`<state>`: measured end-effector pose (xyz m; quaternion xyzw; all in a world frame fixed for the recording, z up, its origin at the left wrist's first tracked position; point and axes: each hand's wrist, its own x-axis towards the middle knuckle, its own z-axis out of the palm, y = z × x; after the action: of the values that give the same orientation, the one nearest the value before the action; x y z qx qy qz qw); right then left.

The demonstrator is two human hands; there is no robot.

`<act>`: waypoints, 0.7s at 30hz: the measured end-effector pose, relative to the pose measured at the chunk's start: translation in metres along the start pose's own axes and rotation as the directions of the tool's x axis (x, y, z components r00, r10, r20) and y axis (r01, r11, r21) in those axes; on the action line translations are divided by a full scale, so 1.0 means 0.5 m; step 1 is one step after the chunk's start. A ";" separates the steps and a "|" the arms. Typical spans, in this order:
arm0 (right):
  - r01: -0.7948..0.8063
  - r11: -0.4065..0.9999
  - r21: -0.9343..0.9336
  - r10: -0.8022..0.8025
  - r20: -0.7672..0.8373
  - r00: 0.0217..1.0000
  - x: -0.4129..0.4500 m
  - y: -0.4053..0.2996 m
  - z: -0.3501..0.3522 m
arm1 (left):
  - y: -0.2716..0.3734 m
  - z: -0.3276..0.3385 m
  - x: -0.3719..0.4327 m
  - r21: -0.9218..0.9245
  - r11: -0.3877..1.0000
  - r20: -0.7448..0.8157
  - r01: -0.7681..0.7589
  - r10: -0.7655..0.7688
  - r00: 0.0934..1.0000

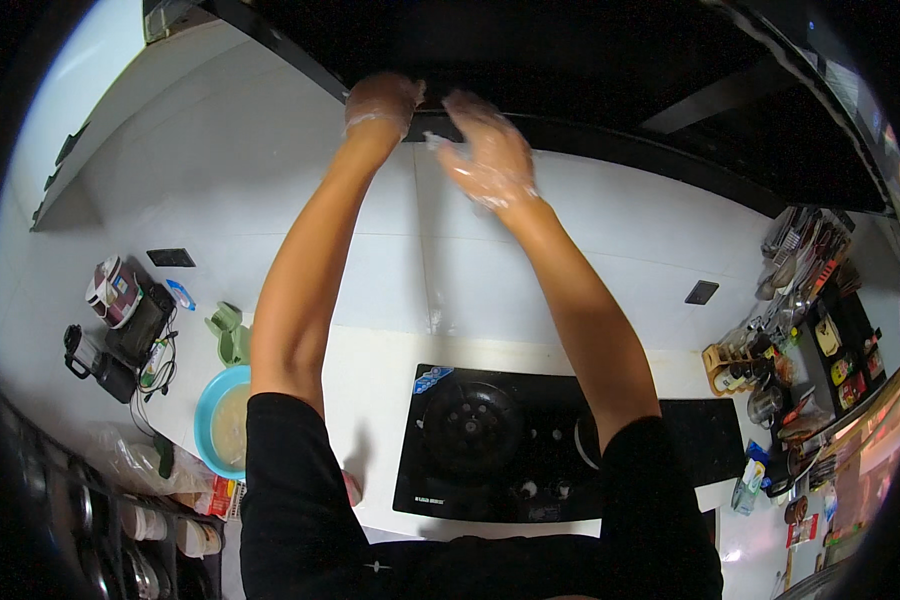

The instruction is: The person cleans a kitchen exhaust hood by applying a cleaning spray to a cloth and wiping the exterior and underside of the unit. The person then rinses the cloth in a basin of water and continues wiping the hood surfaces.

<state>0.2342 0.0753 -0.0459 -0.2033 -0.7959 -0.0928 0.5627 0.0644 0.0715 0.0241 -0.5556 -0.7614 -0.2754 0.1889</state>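
Note:
Both arms reach up towards a black range hood (592,139) on the kitchen wall. My left hand (385,101), in a thin clear plastic glove, is at the hood's lower front-left edge; its fingers are blurred against the dark surface, and whether it grips anything cannot be told. To its right my right hand (490,150), gloved the same way, has its fingers apart, with the palm side near the hood's rim and nothing seen in it. Below the arms lies a black glass gas hob (495,446) on the white countertop (367,375).
At left stand a blue basin (204,427) of cloudy liquid, a green plastic container (230,337), a rice cooker (114,292) and a blender jug (82,352). At right are a wooden spice rack (712,369), hanging utensils (787,251) and bottles. A wall cabinet (120,82) juts in at upper left.

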 end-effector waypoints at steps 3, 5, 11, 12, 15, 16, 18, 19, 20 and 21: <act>-0.104 0.969 0.225 0.104 0.010 0.995 -0.062 0.002 -0.065 | -0.041 0.011 -0.055 -0.523 0.841 -0.211 -0.141 0.033 0.977; -0.309 0.797 0.518 0.304 0.098 0.948 -0.099 -0.018 -0.083 | -0.042 0.021 -0.105 -0.850 0.525 -0.080 -0.033 -0.066 0.995; -0.589 0.198 0.783 0.561 0.402 0.724 -0.166 -0.104 -0.108 | -0.014 0.012 -0.312 -0.784 -0.526 0.326 0.328 0.101 0.940; -0.581 0.160 0.798 0.562 0.410 0.718 -0.183 -0.116 -0.100 | -0.011 0.009 -0.347 -0.753 -0.552 0.359 0.358 0.111 0.927; -0.575 0.054 0.817 0.610 0.429 0.667 -0.232 -0.162 -0.091 | -0.027 0.052 -0.407 -0.627 -0.648 0.361 0.433 0.250 0.898; -0.567 0.045 0.823 0.617 0.423 0.663 -0.251 -0.166 -0.088 | -0.024 0.059 -0.425 -0.615 -0.638 0.413 0.463 0.240 0.879; -0.568 0.047 0.822 0.654 0.404 0.640 -0.288 -0.173 -0.097 | -0.015 0.077 -0.450 -0.592 -0.627 0.445 0.507 0.270 0.854; -0.580 0.068 0.812 0.688 0.383 0.617 -0.305 -0.177 -0.108 | -0.009 0.085 -0.462 -0.588 -0.615 0.456 0.525 0.285 0.843; -0.592 0.090 0.801 0.722 0.356 0.593 -0.322 -0.181 -0.121 | 0.000 0.094 -0.468 -0.561 -0.614 0.469 0.555 0.317 0.825; -0.606 0.099 0.789 0.750 0.341 0.567 -0.337 -0.185 -0.135 | 0.008 0.106 -0.478 -0.585 -0.559 0.486 0.588 0.338 0.806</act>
<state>0.3003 -0.0701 -0.1719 -0.2336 -0.4976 0.5644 0.6159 0.1433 -0.0715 -0.1580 -0.3294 -0.1954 -0.6496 -0.6568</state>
